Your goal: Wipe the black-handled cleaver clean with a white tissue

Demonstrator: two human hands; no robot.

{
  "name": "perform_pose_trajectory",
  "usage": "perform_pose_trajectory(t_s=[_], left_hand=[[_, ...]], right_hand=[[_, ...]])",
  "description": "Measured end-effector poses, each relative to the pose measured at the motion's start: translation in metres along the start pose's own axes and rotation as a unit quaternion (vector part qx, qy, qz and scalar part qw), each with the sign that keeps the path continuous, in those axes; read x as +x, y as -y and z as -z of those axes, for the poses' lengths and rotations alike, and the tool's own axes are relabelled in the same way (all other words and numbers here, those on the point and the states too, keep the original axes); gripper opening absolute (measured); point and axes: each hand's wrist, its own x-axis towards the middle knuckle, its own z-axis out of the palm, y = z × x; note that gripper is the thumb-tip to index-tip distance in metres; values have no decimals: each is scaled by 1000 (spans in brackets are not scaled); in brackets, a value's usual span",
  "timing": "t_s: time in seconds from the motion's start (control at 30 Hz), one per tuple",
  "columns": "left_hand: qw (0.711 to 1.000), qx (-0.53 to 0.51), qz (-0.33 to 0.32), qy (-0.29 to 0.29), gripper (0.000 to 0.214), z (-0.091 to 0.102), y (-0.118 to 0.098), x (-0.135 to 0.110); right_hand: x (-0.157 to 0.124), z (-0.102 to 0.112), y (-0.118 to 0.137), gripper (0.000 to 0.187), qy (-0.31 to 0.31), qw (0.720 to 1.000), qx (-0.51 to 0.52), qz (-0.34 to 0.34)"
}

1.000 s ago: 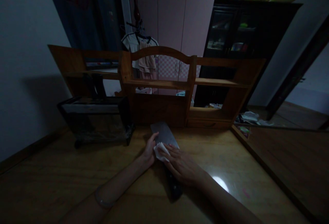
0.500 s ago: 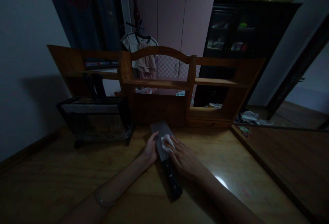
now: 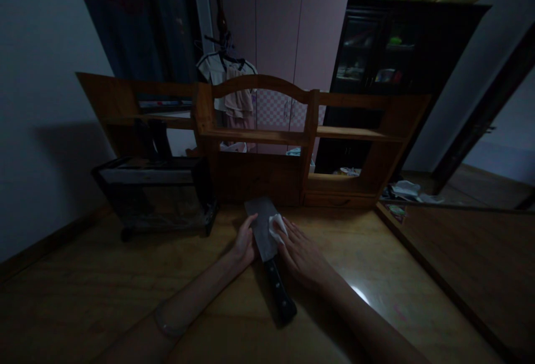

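Note:
A cleaver (image 3: 262, 230) with a broad grey blade and a black riveted handle lies at a slant over the wooden table (image 3: 200, 319), its handle toward me. My left hand (image 3: 244, 242) grips the blade's left edge, thumb on top and the other fingers hidden beneath. Against the right side of the blade, my right hand (image 3: 301, 255) presses a crumpled white tissue (image 3: 277, 229) under its fingers. Nobody holds the handle.
A black knife block (image 3: 154, 194) with dark handles sticking up stands at the left. Behind the cleaver runs a wooden shelf unit (image 3: 259, 138) along the table's back. A raised wooden edge (image 3: 434, 275) borders the table on the right.
My right hand has slid the tissue a little to the right, toward the blade's right edge. The left hand and the cleaver have stayed in place.

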Motion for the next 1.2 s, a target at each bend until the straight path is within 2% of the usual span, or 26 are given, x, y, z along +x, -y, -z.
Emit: perform_pose_trajectory(t_s=[0.4,0.87,1.03,1.1,1.2], left_hand=[[999,-1,17,34,36,-4,0,-3],[1000,-5,3,20,36,-1,1,0],[1000,-2,-12,16,35,1,2,0],[1000,2,0,16,36,1,2,-1],[999,14,31,20,36,1,1,-4]], right_hand=[[-3,-6,-9,51,-11,999,-10,-36],[-5,-9,-17,52,-2,997,37,-66],[-1,2,-12,53,-60,997,34,-39],[0,9,-4,53,-48,998,38,-12],[1,15,11,52,5,998,50,42]])
